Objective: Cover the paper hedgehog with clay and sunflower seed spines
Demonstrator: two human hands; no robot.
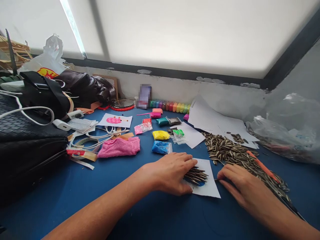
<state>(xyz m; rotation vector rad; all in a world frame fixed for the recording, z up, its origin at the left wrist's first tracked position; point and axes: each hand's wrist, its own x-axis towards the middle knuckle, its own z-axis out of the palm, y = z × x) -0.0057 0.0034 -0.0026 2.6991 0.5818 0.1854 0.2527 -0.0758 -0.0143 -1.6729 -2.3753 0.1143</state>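
My left hand [172, 171] lies over the left side of a small white paper sheet [211, 186], its fingers stretched out and thumb apart. Right beside it on the sheet is a blue patch of clay [202, 183] stuck full of striped sunflower seeds [196, 175], partly hidden by my fingers. Just off the sheet's right edge, my right hand [237, 183] is closed in a pinch. A thin dark tip, apparently a sunflower seed [216, 180], pokes out between thumb and index finger. Behind that hand spreads a heap of loose sunflower seeds [220, 146].
An orange-handled tool [262, 166] lies across the heap. Clay packets, including yellow [160, 135] and blue [161, 147], sit beyond my left hand. A pink cloth [120, 147], cables and a black bag [30, 143] are at left. White sheets [212, 116] and a plastic bag [287, 133] stand right.
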